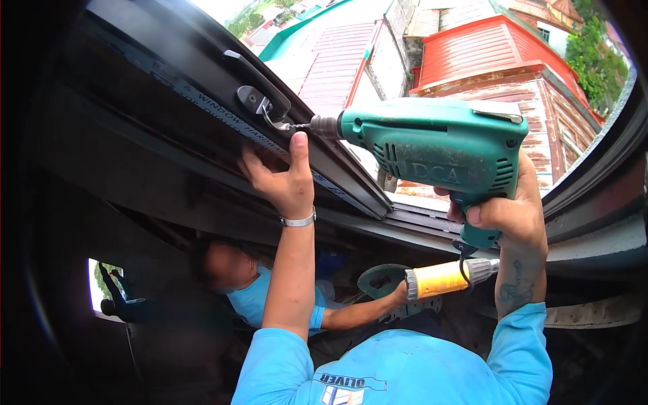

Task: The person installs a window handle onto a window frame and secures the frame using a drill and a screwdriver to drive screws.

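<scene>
My right hand (511,214) is wrapped around the pistol grip of a green power drill (435,145), whose body lies level across the window opening. Its spiral drill bit (300,126) points left and meets the dark window frame (341,181) beside a metal hook on the window handle (260,84). Just below the bit, my left hand (287,179) rests against the frame, thumb raised close to the bit and the other fingers bent on the frame, partly hidden. A metal bracelet (299,220) circles my left wrist.
A person in a blue shirt (246,297) is below, one arm stretched right toward a yellow and grey cylindrical tool (442,279) under the drill. Printed protective tape (216,111) runs along the frame. Rooftops (482,50) show outside; the room at left is dark.
</scene>
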A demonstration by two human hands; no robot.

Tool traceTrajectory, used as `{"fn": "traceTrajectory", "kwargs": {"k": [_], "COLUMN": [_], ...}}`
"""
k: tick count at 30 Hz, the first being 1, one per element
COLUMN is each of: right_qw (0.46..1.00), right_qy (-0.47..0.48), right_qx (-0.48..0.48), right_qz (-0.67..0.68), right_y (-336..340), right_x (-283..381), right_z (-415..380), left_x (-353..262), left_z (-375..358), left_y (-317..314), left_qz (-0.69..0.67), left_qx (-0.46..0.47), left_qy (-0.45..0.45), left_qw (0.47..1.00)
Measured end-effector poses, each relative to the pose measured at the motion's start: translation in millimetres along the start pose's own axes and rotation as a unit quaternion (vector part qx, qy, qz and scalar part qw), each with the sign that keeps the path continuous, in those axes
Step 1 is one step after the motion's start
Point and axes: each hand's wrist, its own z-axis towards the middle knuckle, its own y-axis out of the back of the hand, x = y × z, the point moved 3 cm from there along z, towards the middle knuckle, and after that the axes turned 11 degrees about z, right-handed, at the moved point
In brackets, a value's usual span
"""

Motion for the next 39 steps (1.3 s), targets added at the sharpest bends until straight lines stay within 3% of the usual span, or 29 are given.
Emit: {"fn": "traceTrajectory", "kwargs": {"k": [4,7,9,15,21,23,26,31,33,39], "right_qw": [0.999,0.999,0.999,0.996,0.997,0.995,0.992,0.994,0.978,0.985], "right_qy": [-0.020,-0.020,-0.029,-0.054,-0.040,-0.043,-0.056,-0.083,-0.012,-0.058], "right_qx": [-0.036,-0.039,-0.039,-0.063,-0.048,0.020,0.023,-0.061,0.131,0.030], "right_qz": [0.001,0.004,-0.013,-0.034,-0.040,-0.085,-0.111,-0.039,-0.161,-0.160], "right_y": [-15.4,-25.5,-21.9,-19.9,-20.4,-15.0,-10.5,-1.8,-8.2,-7.6], "right_x": [-9.1,-13.0,-12.8,-11.6,-7.6,-9.2,-6.3,-13.4,-5.4,-10.1], "right_z": [12.9,18.4,20.7,21.4,21.2,24.2,27.3,29.7,33.2,35.1], "left_x": [26.8,32.1,38.3,34.3,29.4,30.9,34.5,19.5,19.5,23.3], "left_z": [7.7,12.0,9.7,11.3,12.5,9.7,8.3,7.4,6.8,8.0], "left_y": [2.5,2.9,3.6,5.9,4.6,4.0,4.4,1.9,3.0,1.3], "left_qz": [-0.017,-0.033,-0.057,-0.062,-0.075,-0.100,-0.070,-0.013,-0.017,-0.033], "left_qx": [0.022,0.000,0.025,0.037,0.030,0.029,0.018,-0.011,-0.010,-0.007], "left_qy": [0.043,0.024,0.069,0.064,0.059,0.067,0.065,0.061,0.067,0.070], "left_qw": [0.999,0.999,0.996,0.995,0.995,0.992,0.995,0.998,0.998,0.997]}}
